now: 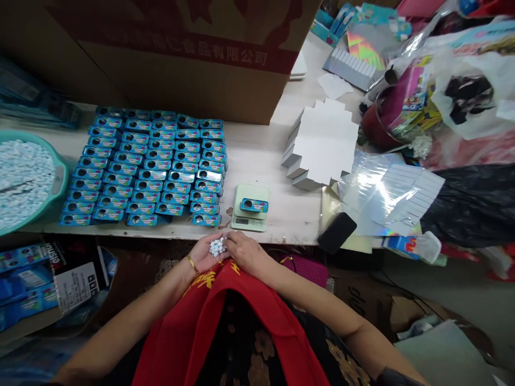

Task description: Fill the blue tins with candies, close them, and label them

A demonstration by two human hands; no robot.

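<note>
In my cupped left hand [202, 256] lies a small heap of white and pale blue candies [217, 247]. My right hand [244, 250] meets it from the other side, fingers bent together at the heap's edge; whatever may be between those fingertips is hidden. Both hands are just below the table's front edge, above a red apron [225, 284]. Straight ahead, a pale green digital scale [250, 222] carries one small blue box [254, 205] with a round dark hole. Left of it, several rows of matching blue boxes [156, 174] stand close together.
A turquoise basin [60, 179] full of candies sits far left. Behind the rows rises a large cardboard carton [181, 80]. To the right are stacked white cards [328, 142], a black phone [337, 232], plastic-wrapped sheets [386, 193] and a dark red pot [380, 126].
</note>
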